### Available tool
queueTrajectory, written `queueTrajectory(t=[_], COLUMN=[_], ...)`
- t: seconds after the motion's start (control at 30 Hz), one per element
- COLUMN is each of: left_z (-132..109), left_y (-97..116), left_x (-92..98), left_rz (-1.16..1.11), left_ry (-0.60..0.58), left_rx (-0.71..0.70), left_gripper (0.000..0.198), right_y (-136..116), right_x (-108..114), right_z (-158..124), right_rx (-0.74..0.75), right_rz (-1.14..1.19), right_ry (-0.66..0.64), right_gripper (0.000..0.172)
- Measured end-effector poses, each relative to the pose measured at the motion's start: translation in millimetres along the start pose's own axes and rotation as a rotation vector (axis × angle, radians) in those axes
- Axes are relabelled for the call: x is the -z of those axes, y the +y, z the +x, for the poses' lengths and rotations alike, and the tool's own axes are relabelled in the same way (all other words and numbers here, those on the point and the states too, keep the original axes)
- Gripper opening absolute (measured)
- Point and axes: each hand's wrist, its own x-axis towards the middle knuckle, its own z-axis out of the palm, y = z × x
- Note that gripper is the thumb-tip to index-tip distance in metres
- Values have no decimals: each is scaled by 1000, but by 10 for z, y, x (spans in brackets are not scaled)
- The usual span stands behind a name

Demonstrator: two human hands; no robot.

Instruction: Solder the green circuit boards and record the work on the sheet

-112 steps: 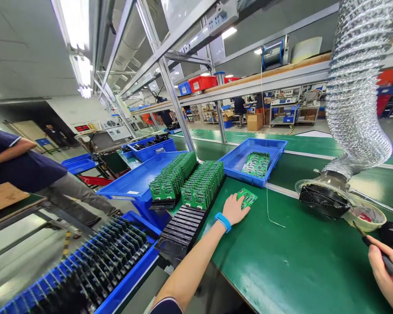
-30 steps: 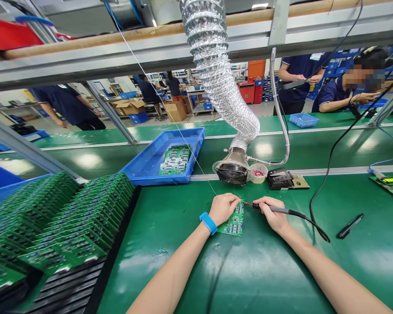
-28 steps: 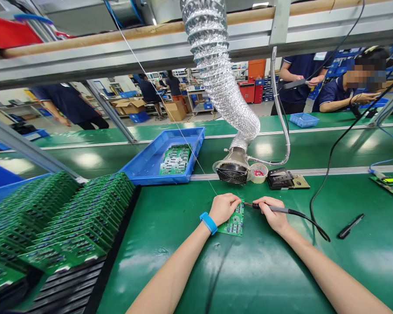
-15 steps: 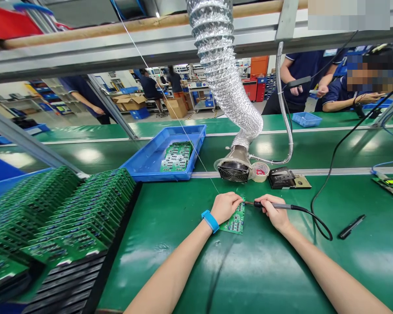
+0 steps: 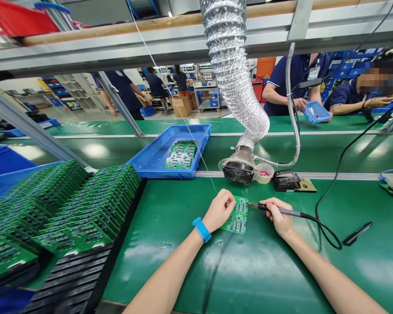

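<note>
A green circuit board (image 5: 238,221) lies flat on the green bench. My left hand (image 5: 219,210), with a blue wrist strap (image 5: 201,230), is over the board's left side, its fingertips pinched together. A thin solder wire (image 5: 196,150) slants down from above into this hand; its end is hidden by the fingers. My right hand (image 5: 279,216) grips a soldering iron (image 5: 264,206) like a pen, its tip pointing left at the board's upper right edge. Whether the tip touches the board I cannot tell.
Racks of upright boards (image 5: 85,209) stand at left. Behind are a blue tray (image 5: 147,161) with boards, a fume extractor (image 5: 238,171) on a foil duct, a tape roll (image 5: 265,172) and an iron stand (image 5: 293,181). A black pen (image 5: 358,233) lies right. Co-workers stand beyond.
My left hand has drawn back leftward from the iron tip, uncovering more of the board. My view has shifted slightly. A co-worker across the bench has picked up a small blue bin.
</note>
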Motion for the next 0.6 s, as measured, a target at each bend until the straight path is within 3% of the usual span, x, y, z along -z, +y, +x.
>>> queueTrajectory(t=[0.23, 0.6], left_z=[-26, -21], left_y=[-41, -47], left_x=[-82, -92], left_rz=[53, 90], left_ry=[-32, -44], left_rx=[-5, 0], left_gripper=[10, 11], right_y=[-187, -201], right_x=[-122, -156], right_z=[-72, -77], right_rx=[210, 259], right_rz=[-156, -235], right_ry=[-41, -111], right_gripper=[28, 27])
